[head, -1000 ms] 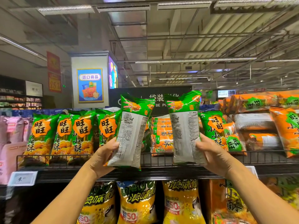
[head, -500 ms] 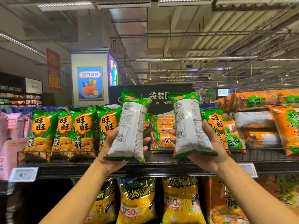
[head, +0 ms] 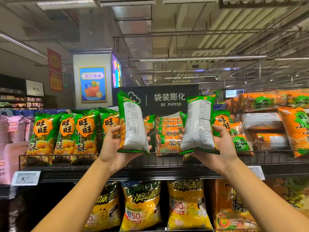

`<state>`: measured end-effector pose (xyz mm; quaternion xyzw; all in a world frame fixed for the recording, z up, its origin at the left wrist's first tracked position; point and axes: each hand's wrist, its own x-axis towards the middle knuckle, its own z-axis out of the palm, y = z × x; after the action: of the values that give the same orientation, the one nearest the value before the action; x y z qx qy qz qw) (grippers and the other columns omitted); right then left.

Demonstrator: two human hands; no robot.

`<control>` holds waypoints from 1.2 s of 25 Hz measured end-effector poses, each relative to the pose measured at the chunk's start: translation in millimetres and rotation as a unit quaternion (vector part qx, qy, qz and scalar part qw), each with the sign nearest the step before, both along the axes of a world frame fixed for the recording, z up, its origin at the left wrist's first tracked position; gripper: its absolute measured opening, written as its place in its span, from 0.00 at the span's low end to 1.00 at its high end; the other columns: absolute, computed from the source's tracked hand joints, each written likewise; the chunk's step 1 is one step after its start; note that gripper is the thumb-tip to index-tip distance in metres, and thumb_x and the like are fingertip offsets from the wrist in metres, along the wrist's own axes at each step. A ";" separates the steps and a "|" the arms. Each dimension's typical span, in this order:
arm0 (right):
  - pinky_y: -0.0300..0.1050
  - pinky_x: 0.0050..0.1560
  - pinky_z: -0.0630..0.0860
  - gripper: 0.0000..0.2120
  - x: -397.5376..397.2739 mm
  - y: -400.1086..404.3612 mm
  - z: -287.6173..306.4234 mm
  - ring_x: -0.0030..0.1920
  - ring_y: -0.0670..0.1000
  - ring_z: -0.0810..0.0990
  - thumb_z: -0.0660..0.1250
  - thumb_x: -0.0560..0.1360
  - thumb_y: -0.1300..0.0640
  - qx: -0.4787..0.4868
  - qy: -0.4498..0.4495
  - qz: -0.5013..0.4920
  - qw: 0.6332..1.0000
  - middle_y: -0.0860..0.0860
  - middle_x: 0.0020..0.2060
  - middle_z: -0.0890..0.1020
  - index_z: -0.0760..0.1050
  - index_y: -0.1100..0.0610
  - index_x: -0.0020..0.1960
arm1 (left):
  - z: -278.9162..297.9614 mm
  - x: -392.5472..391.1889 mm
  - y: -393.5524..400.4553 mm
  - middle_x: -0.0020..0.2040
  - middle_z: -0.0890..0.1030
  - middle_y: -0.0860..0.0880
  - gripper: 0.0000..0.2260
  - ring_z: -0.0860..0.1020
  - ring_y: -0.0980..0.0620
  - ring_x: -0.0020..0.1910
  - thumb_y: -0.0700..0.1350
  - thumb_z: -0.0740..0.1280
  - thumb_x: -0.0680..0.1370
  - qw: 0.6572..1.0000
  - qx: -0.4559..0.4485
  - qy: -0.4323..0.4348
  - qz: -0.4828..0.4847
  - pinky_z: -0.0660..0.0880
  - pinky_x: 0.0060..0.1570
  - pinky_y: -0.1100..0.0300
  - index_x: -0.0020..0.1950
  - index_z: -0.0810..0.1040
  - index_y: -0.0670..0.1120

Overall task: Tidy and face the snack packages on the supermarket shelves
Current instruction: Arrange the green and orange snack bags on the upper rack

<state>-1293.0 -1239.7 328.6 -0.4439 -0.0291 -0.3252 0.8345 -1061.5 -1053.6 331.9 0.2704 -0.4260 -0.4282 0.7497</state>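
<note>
Bags — one green bag (head: 133,126) in left hand (head: 113,148), another (head: 198,124) in right hand (head: 219,148) — backs outward.

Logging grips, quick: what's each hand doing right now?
Left hand: closed on a green snack bag.
Right hand: closed on another green bag.

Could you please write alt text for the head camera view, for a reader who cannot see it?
Two bare hands each hold a green snack bag upright, printed back toward the camera: left hand, left bag, right hand, right bag. Behind them, a wire-fronted shelf carries green and orange bags.
</note>
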 end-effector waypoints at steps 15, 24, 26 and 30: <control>0.56 0.62 0.77 0.40 39.2 4.1 15.6 0.57 0.52 0.81 0.79 0.61 0.36 -0.309 0.186 -0.367 0.857 0.49 0.57 0.82 0.70 0.52 0.65 | -1.3 -4.9 -32.2 0.57 0.74 0.57 0.45 0.74 0.55 0.55 0.70 0.73 0.64 0.758 0.153 -0.342 0.533 0.70 0.57 0.53 0.73 0.63 0.50; 0.47 0.49 0.70 0.40 78.1 6.4 12.0 0.56 0.52 0.77 0.75 0.63 0.31 -0.415 0.257 -0.502 0.714 0.49 0.57 0.75 0.66 0.53 0.64 | 13.4 0.5 -44.0 0.73 0.69 0.47 0.45 0.73 0.43 0.66 0.72 0.68 0.67 0.644 0.169 -0.410 0.623 0.72 0.59 0.44 0.76 0.59 0.48; 0.48 0.51 0.74 0.44 85.3 9.5 6.9 0.58 0.54 0.77 0.74 0.64 0.29 -0.445 0.280 -0.519 0.674 0.51 0.60 0.75 0.65 0.55 0.67 | 5.1 1.5 -49.6 0.77 0.62 0.45 0.47 0.72 0.40 0.68 0.71 0.65 0.71 0.598 0.220 -0.474 0.608 0.72 0.59 0.43 0.79 0.49 0.49; 0.55 0.56 0.76 0.52 97.4 12.1 -3.8 0.63 0.59 0.76 0.69 0.65 0.26 -0.494 0.346 -0.533 0.593 0.56 0.66 0.73 0.59 0.59 0.75 | -18.1 11.1 -54.6 0.77 0.61 0.42 0.47 0.73 0.38 0.66 0.72 0.61 0.73 0.564 0.295 -0.530 0.560 0.73 0.57 0.43 0.79 0.39 0.50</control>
<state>-1195.5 -1227.6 324.8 -0.8037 0.3473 -0.4699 0.1126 -1050.5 -1108.2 313.9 0.8394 -0.3601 0.1956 0.3569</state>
